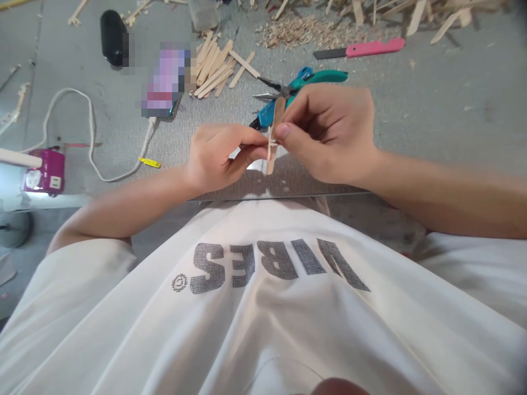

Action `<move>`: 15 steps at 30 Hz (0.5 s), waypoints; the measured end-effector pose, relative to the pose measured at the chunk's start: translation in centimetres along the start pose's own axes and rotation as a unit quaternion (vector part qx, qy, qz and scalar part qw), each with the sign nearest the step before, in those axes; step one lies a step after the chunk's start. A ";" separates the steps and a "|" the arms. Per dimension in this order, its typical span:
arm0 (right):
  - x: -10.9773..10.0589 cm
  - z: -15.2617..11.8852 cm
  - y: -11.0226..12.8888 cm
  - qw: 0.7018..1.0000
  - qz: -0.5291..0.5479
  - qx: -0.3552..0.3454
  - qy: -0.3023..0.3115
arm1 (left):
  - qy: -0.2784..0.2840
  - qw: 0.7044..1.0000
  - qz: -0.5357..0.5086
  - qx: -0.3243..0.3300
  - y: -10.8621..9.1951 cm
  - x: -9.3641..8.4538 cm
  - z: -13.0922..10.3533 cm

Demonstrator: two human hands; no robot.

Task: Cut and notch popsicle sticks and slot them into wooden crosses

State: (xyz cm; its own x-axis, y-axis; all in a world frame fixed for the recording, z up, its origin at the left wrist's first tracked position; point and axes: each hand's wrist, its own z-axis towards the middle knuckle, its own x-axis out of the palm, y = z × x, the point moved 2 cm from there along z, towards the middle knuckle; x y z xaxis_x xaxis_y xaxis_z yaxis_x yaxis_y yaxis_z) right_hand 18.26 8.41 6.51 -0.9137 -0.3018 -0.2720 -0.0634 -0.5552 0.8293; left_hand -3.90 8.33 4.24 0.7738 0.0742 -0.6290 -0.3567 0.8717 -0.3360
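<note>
My left hand (224, 156) is closed in a pinch, its fingertips against a small pale wooden piece set across a popsicle stick (279, 112). From the other side my right hand (329, 129) pinches the same stick between thumb and forefinger. The stick is held nearly upright in the picture, just above the near edge of the table. Right behind my hands lie pliers (319, 78) with teal handles and a blue-handled tool (267, 114), partly hidden by my right hand and the stick.
A pile of popsicle sticks (214, 66) lies beyond my hands, beside a charging phone (167, 82). Farther back are wood shavings (307, 32) and a pink-handled blade (374, 48). A white cable (91, 145), a black case (112, 37) and a purple power adapter (45, 171) are on the left.
</note>
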 end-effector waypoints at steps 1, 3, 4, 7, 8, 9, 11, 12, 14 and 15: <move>0.1 0.0 0.0 1.000 0.008 0.010 -0.002 | -0.030 0.999 0.001 0.028 -0.2 0.0 0.2; 0.2 0.0 0.0 0.999 0.025 0.023 -0.005 | -0.076 0.993 -0.002 0.093 -0.5 0.1 0.7; 0.2 0.0 0.0 0.999 0.030 0.027 -0.006 | -0.087 0.989 -0.006 0.121 -0.6 0.1 0.9; 0.4 -0.1 -0.2 0.999 0.019 0.034 -0.002 | -0.094 0.982 -0.020 0.162 -0.6 0.2 1.3; 0.4 -0.1 -0.4 0.999 0.016 0.033 -0.002 | -0.094 0.982 -0.021 0.162 -0.6 0.2 1.3; 0.5 -0.1 -0.5 0.999 0.016 0.027 -0.005 | -0.093 0.982 -0.021 0.161 -0.6 0.1 1.3; 0.5 -0.2 -0.7 1.000 0.022 0.017 -0.009 | -0.101 0.982 -0.019 0.157 -0.6 0.1 1.2; 0.6 -0.2 -0.9 1.000 0.026 0.016 -0.005 | -0.103 0.983 -0.018 0.154 -0.6 0.1 1.1; 0.7 -0.2 -1.1 0.999 0.036 0.012 0.003 | -0.091 0.986 -0.019 0.140 -0.5 0.1 0.9; 0.8 -0.1 -1.1 0.999 0.038 0.009 0.006 | -0.085 0.987 -0.023 0.138 -0.4 0.2 0.8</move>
State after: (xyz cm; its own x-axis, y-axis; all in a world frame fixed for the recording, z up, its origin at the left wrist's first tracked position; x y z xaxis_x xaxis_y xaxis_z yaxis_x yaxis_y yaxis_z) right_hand 17.70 8.70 5.28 -0.9116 -0.3517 -0.2126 -0.0009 -0.5156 0.8569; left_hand -3.21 8.41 4.83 0.8704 0.0911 -0.4839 -0.1818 0.9728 -0.1438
